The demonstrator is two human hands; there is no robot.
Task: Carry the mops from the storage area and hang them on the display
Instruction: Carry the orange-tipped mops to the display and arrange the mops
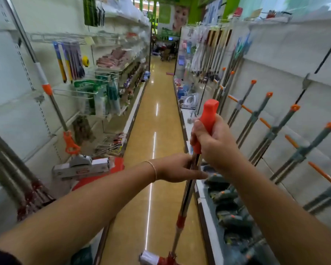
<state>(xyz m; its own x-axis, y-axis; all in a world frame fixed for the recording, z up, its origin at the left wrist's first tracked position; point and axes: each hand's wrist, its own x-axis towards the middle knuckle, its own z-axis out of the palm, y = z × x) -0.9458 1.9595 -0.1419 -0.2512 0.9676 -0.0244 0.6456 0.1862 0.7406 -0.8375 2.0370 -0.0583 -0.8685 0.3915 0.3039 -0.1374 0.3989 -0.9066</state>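
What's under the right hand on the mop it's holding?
Below the right hand, the mop's shiny metal pole runs down past a red collar to the head at the frame's bottom edge. The left hand holds the pole just beneath. The grip inside the fist is covered.

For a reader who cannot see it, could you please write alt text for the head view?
Both hands hold one mop upright in a shop aisle: right hand round its orange grip, left hand on the metal pole. More mops hang on the right.
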